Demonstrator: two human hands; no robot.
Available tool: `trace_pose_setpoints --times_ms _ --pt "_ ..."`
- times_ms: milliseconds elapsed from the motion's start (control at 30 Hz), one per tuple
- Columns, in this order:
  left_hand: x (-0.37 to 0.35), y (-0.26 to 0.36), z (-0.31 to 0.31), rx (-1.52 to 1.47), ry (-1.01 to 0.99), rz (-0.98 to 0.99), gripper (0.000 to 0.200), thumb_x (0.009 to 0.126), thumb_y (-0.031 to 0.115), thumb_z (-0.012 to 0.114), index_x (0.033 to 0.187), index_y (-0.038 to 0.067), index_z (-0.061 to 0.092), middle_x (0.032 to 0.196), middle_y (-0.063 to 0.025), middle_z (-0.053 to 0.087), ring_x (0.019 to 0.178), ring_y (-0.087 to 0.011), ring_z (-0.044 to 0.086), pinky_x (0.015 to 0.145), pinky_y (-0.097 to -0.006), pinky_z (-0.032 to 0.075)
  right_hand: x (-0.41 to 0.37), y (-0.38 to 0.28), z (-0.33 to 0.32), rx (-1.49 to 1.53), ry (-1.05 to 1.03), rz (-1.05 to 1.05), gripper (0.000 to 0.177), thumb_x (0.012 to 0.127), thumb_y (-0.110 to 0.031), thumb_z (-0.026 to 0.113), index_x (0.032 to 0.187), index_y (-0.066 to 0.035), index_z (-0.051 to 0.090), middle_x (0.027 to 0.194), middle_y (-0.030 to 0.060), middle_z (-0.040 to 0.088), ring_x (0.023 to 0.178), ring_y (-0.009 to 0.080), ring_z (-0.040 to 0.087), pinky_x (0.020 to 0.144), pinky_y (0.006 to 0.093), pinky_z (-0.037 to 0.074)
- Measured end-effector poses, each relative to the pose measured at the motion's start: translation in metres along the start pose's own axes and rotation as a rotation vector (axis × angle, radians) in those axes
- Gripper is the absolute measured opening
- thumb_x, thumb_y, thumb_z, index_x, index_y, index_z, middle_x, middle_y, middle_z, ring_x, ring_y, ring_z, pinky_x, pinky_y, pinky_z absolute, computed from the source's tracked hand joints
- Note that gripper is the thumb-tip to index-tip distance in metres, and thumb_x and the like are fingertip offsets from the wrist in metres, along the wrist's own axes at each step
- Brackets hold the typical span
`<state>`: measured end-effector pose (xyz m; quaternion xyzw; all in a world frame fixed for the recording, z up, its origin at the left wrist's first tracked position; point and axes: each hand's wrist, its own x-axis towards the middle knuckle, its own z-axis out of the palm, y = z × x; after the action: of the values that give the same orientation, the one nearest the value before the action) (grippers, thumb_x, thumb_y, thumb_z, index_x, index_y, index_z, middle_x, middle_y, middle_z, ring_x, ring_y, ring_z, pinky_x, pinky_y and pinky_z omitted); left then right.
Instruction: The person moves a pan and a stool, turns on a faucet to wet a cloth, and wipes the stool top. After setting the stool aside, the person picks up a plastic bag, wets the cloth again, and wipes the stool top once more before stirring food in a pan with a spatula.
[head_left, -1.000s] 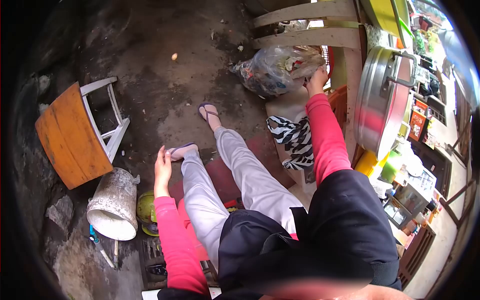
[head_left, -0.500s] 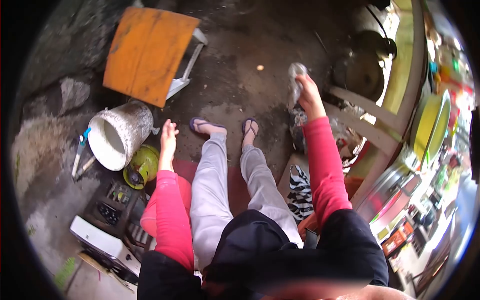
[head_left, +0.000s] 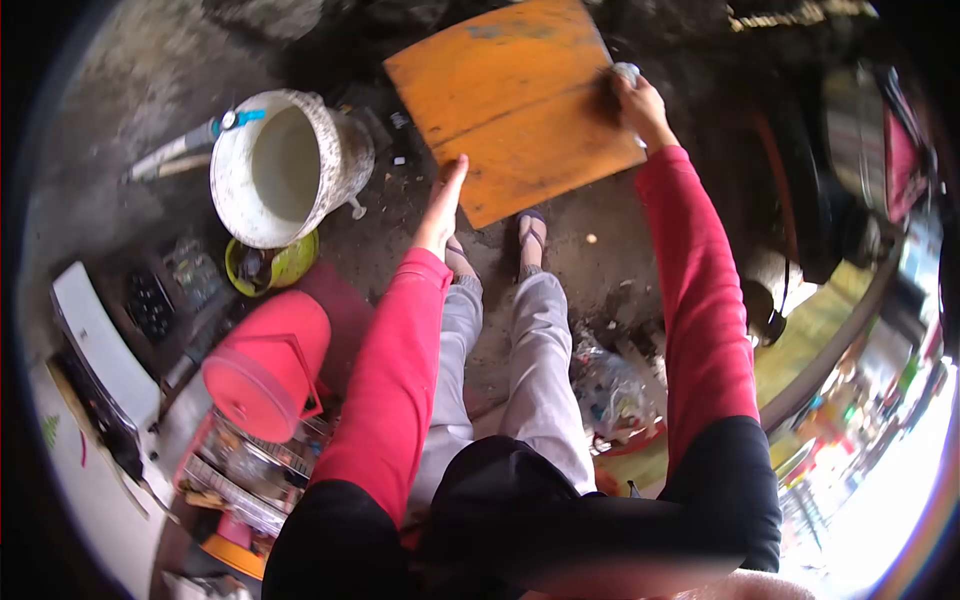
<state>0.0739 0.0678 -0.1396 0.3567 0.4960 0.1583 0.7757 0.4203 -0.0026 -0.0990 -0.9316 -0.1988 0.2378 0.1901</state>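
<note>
An orange wooden board top (head_left: 520, 105) with dark stains lies ahead of me at the top centre. My left hand (head_left: 442, 210) is at its near left corner, fingers extended along the edge. At the right edge of the board, my right hand (head_left: 645, 108) is closed round a crumpled clear plastic thing (head_left: 627, 72), mostly hidden behind the fingers. Whether that hand also grips the board is not clear.
To the left stand a stained white bucket (head_left: 225, 175), a yellow-green bowl (head_left: 300, 262) and a red plastic container (head_left: 270, 365). A clear bag of rubbish (head_left: 610, 390) lies right of my legs. Cluttered goods line the far right.
The view has turned left. The orange top now appears nearer and between my hands. My left hand has reached its corner, and my right hand its right edge, still with the plastic thing.
</note>
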Motion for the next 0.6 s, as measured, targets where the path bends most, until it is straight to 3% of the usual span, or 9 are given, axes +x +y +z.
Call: trace_pose_setpoints --times_ms 67,100,167,233,300,367,500,600 --pt "0.001 0.011 0.005 -0.099 0.032 0.060 0.061 0.085 0.044 0.061 0.127 0.001 0.047 0.129 -0.0046 0.049 0.117 -0.0140 0.043 0.101 -0.0282 0.030 0.021 -0.007 0.011 0.093 -0.173 0.081 0.058 0.084 -0.054 0.049 0.106 -0.003 0.063 0.100 0.0198 0.065 0.096 0.0330 0.062 0.081 0.0378 0.046" --pt "-0.003 0.021 0.011 -0.059 0.046 0.067 0.060 0.086 0.041 0.060 0.129 0.002 0.045 0.129 -0.0049 0.048 0.117 -0.0142 0.043 0.100 -0.0285 0.031 0.044 0.011 0.026 0.119 -0.119 0.042 0.055 0.083 -0.052 0.052 0.104 -0.002 0.064 0.091 0.0159 0.066 0.087 0.0259 0.063 0.075 0.0353 0.046" --pt "-0.010 0.022 0.012 -0.102 0.055 0.057 0.057 0.087 0.039 0.059 0.128 0.003 0.045 0.125 -0.0046 0.051 0.114 -0.0145 0.046 0.097 -0.0292 0.034 0.051 0.018 0.023 0.392 -0.219 0.103 0.054 0.083 -0.049 0.056 0.102 0.000 0.064 0.083 0.0100 0.065 0.078 0.0168 0.059 0.070 0.0304 0.045" --pt "-0.017 0.016 0.016 -0.140 0.021 0.135 0.051 0.085 0.037 0.062 0.122 0.003 0.049 0.113 -0.0022 0.056 0.103 -0.0117 0.049 0.089 -0.0274 0.038 0.045 0.020 0.017 0.285 -0.144 0.015 0.047 0.085 -0.042 0.057 0.102 0.002 0.064 0.081 0.0042 0.062 0.075 0.0108 0.054 0.068 0.0268 0.043" --pt "-0.044 0.026 0.018 -0.164 -0.016 0.141 0.051 0.086 0.034 0.062 0.122 0.002 0.047 0.111 -0.0027 0.054 0.100 -0.0093 0.048 0.085 -0.0248 0.038 0.018 0.006 0.009 0.600 -0.146 0.047 0.039 0.088 -0.033 0.055 0.105 0.001 0.063 0.087 0.0025 0.062 0.078 0.0102 0.054 0.070 0.0265 0.043" --pt "-0.079 0.027 0.019 -0.275 0.052 0.158 0.051 0.087 0.032 0.061 0.123 0.001 0.043 0.112 -0.0038 0.052 0.097 -0.0083 0.046 0.083 -0.0233 0.038 -0.004 -0.006 -0.006 0.638 -0.215 0.008 0.033 0.089 -0.028 0.056 0.108 -0.002 0.063 0.090 0.0024 0.062 0.078 0.0095 0.053 0.071 0.0271 0.043" --pt "-0.173 0.059 0.002 -0.298 0.095 0.228 0.063 0.089 0.031 0.057 0.135 -0.002 0.030 0.130 -0.0088 0.045 0.121 -0.0155 0.039 0.100 -0.0295 0.031 -0.065 -0.041 -0.019 0.341 -0.337 0.013 0.036 0.089 -0.029 0.058 0.109 0.000 0.062 0.094 0.0048 0.064 0.084 0.0114 0.055 0.078 0.0277 0.044" --pt "-0.242 0.050 -0.024 -0.297 0.239 0.137 0.074 0.083 0.043 0.059 0.135 -0.002 0.033 0.131 -0.0101 0.045 0.121 -0.0191 0.041 0.102 -0.0325 0.029 -0.127 -0.082 -0.013 0.132 -0.391 -0.146 0.036 0.089 -0.029 0.056 0.106 0.002 0.061 0.094 0.0153 0.067 0.087 0.0195 0.062 0.077 0.0317 0.046"
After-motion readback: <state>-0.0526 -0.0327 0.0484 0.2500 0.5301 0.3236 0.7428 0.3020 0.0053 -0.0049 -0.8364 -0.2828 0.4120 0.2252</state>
